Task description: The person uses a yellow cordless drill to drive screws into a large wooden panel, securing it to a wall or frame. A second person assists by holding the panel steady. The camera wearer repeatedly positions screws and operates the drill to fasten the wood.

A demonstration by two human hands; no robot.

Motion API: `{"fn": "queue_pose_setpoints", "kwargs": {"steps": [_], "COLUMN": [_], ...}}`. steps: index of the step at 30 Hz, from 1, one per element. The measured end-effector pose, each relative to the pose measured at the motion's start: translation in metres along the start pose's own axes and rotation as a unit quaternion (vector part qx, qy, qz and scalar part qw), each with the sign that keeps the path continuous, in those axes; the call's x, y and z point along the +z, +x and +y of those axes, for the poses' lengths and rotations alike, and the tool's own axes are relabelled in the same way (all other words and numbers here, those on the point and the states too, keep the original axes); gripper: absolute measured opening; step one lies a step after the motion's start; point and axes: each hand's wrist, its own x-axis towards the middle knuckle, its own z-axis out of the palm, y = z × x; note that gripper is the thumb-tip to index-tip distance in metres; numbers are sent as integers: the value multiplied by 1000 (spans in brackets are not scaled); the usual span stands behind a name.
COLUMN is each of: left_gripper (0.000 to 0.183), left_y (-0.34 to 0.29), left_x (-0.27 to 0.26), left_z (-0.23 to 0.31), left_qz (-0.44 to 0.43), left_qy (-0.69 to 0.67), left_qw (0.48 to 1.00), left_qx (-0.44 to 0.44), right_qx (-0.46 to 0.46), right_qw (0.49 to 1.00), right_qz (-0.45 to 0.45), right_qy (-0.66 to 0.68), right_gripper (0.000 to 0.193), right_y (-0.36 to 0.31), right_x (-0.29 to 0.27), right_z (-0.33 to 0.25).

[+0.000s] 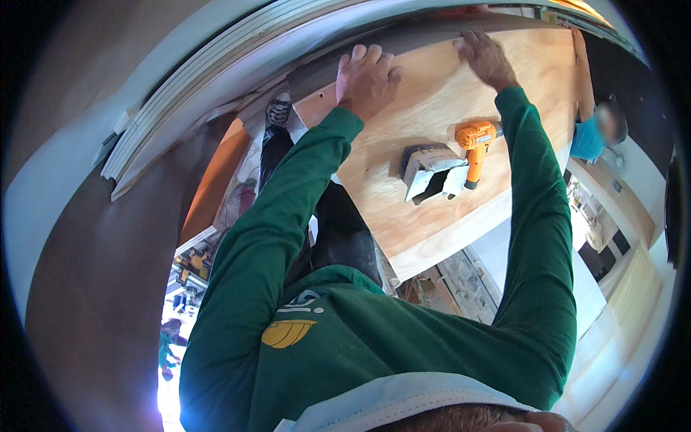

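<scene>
A large light plywood panel (432, 93) lies in front of me. My left hand (367, 83) rests at its far left edge, fingers apart and a little bent, holding nothing I can see. Farther right, my right hand (488, 61) reaches to the far edge of the panel, slightly blurred, with its fingers stretched out. Between my arms an orange cordless drill (473, 144) lies on the wood, partly behind my right sleeve. Beside it is a torn, open small box (423, 167) with a dark inside.
At the right, another person's arm (584, 79) reaches up to the panel's right edge. A stack of pale boards (180, 86) curves along the upper left. An orange-brown panel (209, 180) stands left of my legs. Lower left, another person (169, 349) is far off.
</scene>
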Motion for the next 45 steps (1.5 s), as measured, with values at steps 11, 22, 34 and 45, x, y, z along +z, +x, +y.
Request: {"fn": "queue_pose_setpoints", "kwargs": {"steps": [11,22,34,45], "left_gripper": [34,34,36,36], "left_y": [2,9,14,24], "left_x": [0,-7,-17,-9], "left_z": [-5,-7,-2,7], "left_qz": [-25,-36,-84,-73], "left_qy": [3,-5,-25,-25], "left_qw": [1000,999,996,997], "left_qx": [-3,22,11,-1], "right_qx": [39,94,214,398], "right_qw": [991,989,968,887], "right_qz": [-125,-88,116,162], "right_qy": [-27,72,56,167], "right_gripper": [63,70,73,97], "right_y": [3,18,-18,-19], "right_x": [-31,-37,13,44], "right_z": [-33,-27,-37,-52]}}
